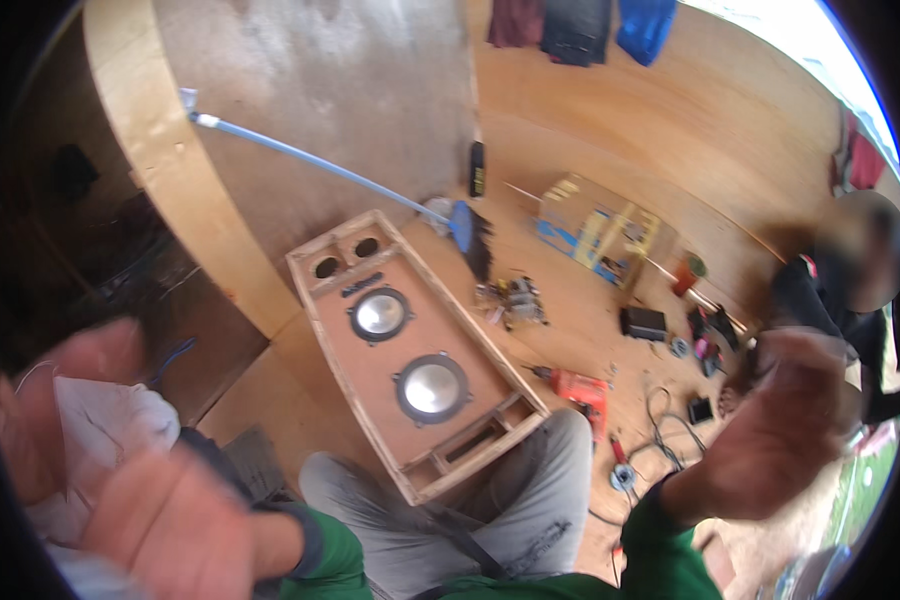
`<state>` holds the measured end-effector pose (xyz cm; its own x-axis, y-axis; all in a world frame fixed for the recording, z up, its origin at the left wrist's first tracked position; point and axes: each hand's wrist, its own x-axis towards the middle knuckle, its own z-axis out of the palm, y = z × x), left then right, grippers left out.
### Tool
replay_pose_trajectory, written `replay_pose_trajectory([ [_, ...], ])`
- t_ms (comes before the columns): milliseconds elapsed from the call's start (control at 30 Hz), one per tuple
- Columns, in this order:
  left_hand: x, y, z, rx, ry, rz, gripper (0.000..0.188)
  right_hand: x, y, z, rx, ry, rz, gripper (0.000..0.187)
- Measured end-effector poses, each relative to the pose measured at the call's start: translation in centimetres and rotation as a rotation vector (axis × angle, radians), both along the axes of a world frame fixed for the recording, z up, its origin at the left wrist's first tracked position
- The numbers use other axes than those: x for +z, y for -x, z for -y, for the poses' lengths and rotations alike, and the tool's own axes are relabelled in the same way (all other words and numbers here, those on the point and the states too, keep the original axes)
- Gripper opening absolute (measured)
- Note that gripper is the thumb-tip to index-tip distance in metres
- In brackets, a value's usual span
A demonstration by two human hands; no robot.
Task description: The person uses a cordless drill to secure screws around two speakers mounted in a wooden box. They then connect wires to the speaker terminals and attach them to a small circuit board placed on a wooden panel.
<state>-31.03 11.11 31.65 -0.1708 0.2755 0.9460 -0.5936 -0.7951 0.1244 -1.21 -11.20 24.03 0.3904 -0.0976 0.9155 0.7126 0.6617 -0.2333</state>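
A long wooden speaker box [425,335] leans against my knees, its open side facing up. Two round speakers with silvery cones sit in its panel: a smaller upper speaker [380,314] and a larger lower speaker [432,388]. My left hand [175,525] is raised at the lower left, away from the box and in front of a person in white; motion smears its fingers. On the right, my right hand [780,430] is held up above the floor, also blurred, its fingers not clear. Neither hand touches the box.
A red power drill [580,395] lies right of the box, near a soldering iron [620,465] and cables. Farther back are a taped cardboard box [600,225] and a blue-handled broom [310,160]. People sit close on the left [110,420] and right [870,250].
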Motion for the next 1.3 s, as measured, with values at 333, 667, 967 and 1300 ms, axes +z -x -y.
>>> replay_pose_trajectory([
  [333,-29.6,-4.9,-34.6,0.882,1.103,-1.133,0.102,-24.1,0.3,-11.7,-0.243,1.349,-0.345,0.042],
  [667,-35.9,-5.1,-47.2,0.897,1.321,-1.263,0.075,-23.4,2.0,-13.3,-0.265,1.649,-0.398,0.048],
  [967,-28.2,-4.7,-39.0,0.99,1.099,-1.153,0.048,-24.6,2.7,-10.1,-0.331,1.504,-0.387,0.038],
  [1300,-16.4,-2.5,-25.2,1.056,0.847,-0.843,0.04,-28.1,5.8,-4.8,-0.404,1.278,-0.376,0.022],
])
